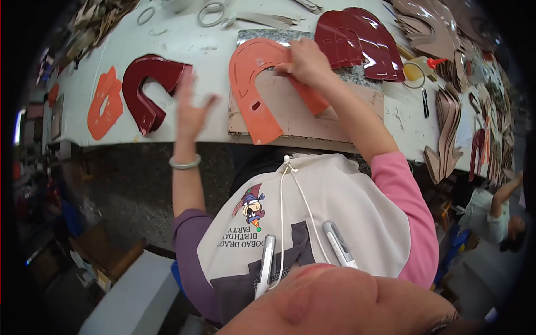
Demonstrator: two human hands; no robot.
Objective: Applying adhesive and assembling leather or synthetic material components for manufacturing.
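An orange U-shaped shoe-upper piece (243, 84) lies over a board (301, 123) in front of me, its curve pointing away. It has thin cut lines and a small dark slot. My right hand (308, 60) grips its right side near the curve, fingers bent over the edge. To the left, a stack of dark red U-shaped shoe-upper pieces (133, 89) lies on the table. My left hand (192, 110), smeared by motion, is beside the stack's right end with its fingers stretched and thumb apart. Whether it touches the stack I cannot tell.
More glossy dark red pieces (385, 47) lie at the far right of a speckled stone slab (268, 36). Orange cutouts (105, 103) lie at the left. Beige pieces (446, 131), a pen (425, 103) and a container with a red tip (434, 62) are at right. Another person (494, 209) is beyond.
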